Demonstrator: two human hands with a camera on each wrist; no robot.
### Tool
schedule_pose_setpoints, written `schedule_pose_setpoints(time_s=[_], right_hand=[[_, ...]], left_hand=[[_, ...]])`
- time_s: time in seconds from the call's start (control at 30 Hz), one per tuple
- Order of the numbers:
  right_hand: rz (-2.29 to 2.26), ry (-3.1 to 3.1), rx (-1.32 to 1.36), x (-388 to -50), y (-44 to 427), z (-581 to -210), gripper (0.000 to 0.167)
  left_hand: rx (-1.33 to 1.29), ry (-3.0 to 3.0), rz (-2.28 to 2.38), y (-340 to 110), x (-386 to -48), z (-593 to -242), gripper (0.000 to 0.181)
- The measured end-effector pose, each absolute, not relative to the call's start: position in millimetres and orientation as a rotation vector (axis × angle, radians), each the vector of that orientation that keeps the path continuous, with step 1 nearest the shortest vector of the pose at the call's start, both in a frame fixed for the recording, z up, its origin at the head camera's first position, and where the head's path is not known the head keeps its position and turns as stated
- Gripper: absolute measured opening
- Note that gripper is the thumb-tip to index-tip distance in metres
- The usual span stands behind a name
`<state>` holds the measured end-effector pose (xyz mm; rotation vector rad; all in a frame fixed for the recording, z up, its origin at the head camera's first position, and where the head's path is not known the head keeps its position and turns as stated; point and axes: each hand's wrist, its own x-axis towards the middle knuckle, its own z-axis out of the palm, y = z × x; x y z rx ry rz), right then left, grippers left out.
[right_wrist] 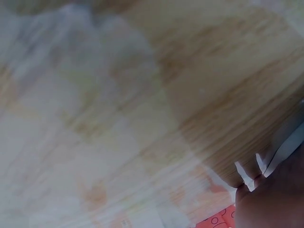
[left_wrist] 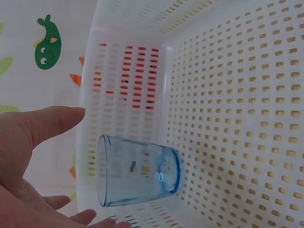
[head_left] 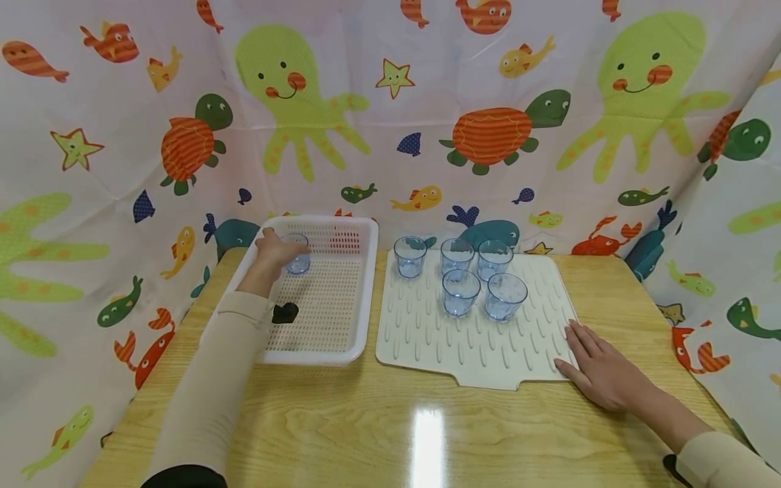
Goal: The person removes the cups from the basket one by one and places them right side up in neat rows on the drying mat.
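Note:
Over the far left corner of the white plastic basket my left hand reaches toward a clear bluish glass. This glass stands upright on the basket floor. In the left wrist view the thumb and fingers are spread around the rim side, with a gap between thumb and glass; whether the lower fingers touch it I cannot tell. Several similar glasses stand on the white ribbed draining mat. My right hand lies flat at the mat's right edge, fingertips touching it and the palm on the table.
The basket and mat sit side by side on a wooden table. Behind and at both sides hangs a curtain printed with sea animals, close to the far edges. A black patch shows at the basket's left, beside my sleeve.

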<state>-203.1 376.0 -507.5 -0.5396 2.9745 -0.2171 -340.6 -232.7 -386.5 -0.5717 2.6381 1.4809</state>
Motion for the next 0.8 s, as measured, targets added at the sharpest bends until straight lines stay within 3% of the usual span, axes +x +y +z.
schedule_pose_setpoints(time_s=[0.8], right_hand=[[-0.232, 3.007, -0.564, -200, 376, -508, 0.082]], left_hand=[[-0.645, 2.562, 1.480, -234, -355, -406, 0.111]])
